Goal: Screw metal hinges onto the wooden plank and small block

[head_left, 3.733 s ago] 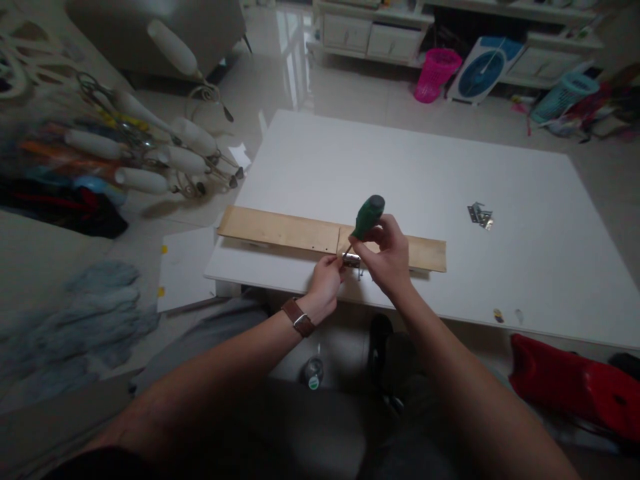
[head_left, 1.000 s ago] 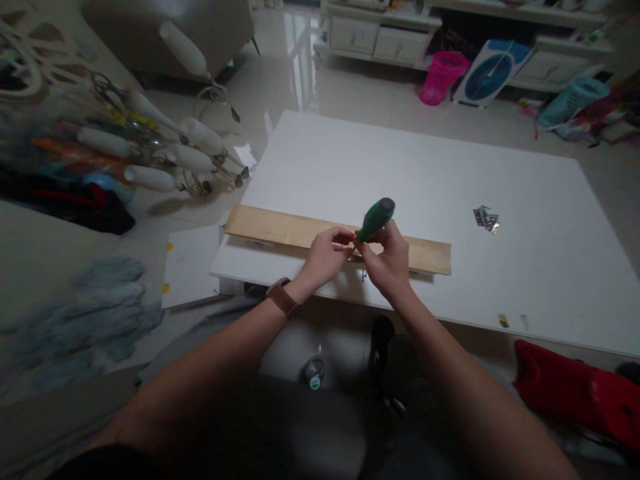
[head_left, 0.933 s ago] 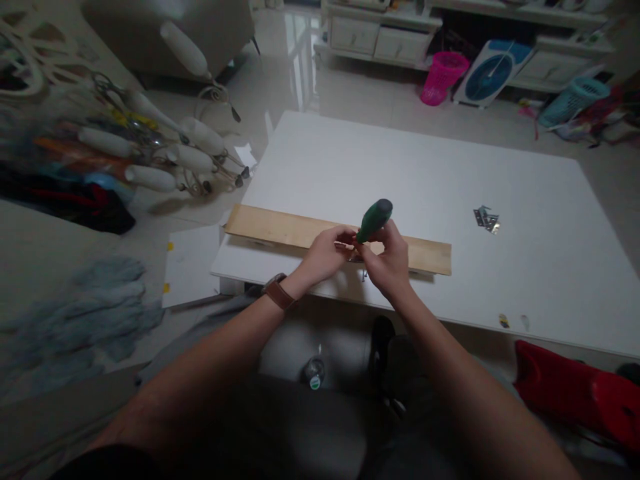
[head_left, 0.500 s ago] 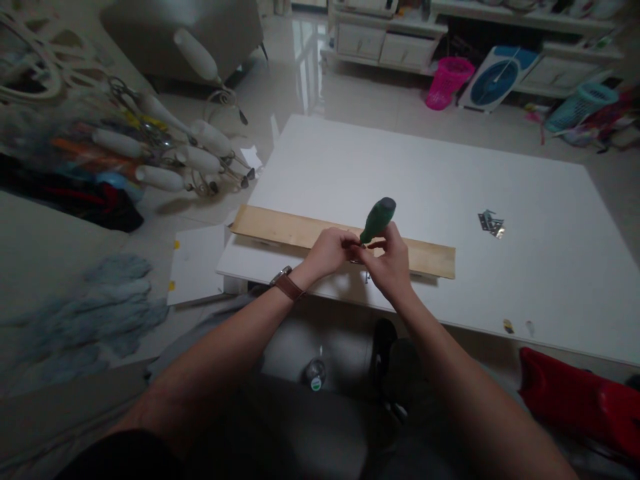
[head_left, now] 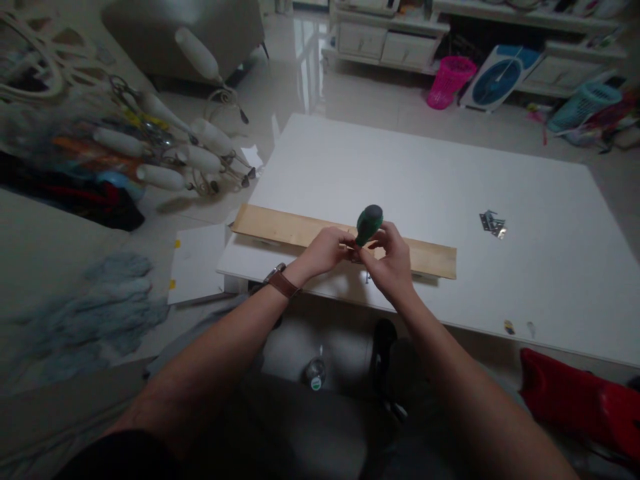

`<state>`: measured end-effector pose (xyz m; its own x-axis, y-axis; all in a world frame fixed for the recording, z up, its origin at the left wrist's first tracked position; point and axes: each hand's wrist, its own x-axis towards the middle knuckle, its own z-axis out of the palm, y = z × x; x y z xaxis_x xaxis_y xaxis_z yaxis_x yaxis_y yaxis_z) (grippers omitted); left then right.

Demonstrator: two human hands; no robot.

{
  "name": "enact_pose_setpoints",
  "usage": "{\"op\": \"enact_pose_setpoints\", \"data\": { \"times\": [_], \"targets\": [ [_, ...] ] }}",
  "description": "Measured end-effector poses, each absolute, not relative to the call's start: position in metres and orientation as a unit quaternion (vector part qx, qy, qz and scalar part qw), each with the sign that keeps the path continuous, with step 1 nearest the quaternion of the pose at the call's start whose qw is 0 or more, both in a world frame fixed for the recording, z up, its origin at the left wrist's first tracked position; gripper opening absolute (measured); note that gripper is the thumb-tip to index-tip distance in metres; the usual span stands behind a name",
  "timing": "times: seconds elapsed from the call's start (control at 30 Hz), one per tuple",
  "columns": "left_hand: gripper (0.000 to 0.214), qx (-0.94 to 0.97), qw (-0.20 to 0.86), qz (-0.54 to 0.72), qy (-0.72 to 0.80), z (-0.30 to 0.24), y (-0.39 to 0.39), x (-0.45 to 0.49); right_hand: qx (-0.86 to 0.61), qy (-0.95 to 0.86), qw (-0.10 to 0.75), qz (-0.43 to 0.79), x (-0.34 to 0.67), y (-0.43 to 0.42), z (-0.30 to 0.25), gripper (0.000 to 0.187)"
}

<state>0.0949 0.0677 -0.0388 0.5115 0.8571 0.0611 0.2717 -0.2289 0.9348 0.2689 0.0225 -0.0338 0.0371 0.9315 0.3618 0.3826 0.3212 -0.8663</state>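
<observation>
A green screwdriver (head_left: 369, 225) with a dark handle end stands almost upright over a long wooden board (head_left: 285, 229). My right hand (head_left: 391, 260) is closed on it, fingers and thumb around the lower part. Beside it my left hand (head_left: 327, 252) pinches at the screwdriver's lower end; whatever lies between those fingertips is hidden. The screwdriver's tip cannot be seen. Just under my hands, at the board's near side, a small screw (head_left: 367, 277) lies on the white tabletop (head_left: 430, 183).
Metal brackets and screws (head_left: 493, 225) lie in a pile to the right. Small bits (head_left: 509, 327) rest by the near edge. Lamp arms (head_left: 200, 157) stand on the left floor, a plastic bottle (head_left: 315, 375) under the table edge, a red object (head_left: 575, 393) at lower right.
The screwdriver's handle has swung left and toward me, so it stands more upright. My hands have hardly moved; the right fingers have shifted slightly around it.
</observation>
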Motion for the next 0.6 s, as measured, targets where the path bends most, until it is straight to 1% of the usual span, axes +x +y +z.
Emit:
{"op": "enact_pose_setpoints", "data": {
  "times": [0.07,0.13,0.4,0.5,0.6],
  "targets": [
    [0.012,0.725,0.454,0.318,0.410,-0.0416,0.0665,0.0969,-0.519,-0.627,0.507,0.285,0.2686,0.0235,-0.0346,0.041],
    [0.010,0.721,0.448,0.328,0.416,-0.0431,0.0654,0.0987,-0.528,-0.615,0.510,0.290,0.2685,0.0240,-0.0354,0.040],
    [0.012,0.713,0.504,0.318,0.369,-0.0348,0.0666,0.0961,-0.525,-0.628,0.518,0.248,0.2694,0.0227,-0.0355,0.045],
    [0.012,0.720,0.491,0.321,0.371,-0.0346,0.0665,0.0952,-0.523,-0.632,0.511,0.256,0.2692,0.0230,-0.0346,0.041],
    [0.010,0.718,0.470,0.335,0.388,-0.0367,0.0649,0.0970,-0.523,-0.637,0.502,0.262,0.2686,0.0237,-0.0328,0.031]
  ]
}}
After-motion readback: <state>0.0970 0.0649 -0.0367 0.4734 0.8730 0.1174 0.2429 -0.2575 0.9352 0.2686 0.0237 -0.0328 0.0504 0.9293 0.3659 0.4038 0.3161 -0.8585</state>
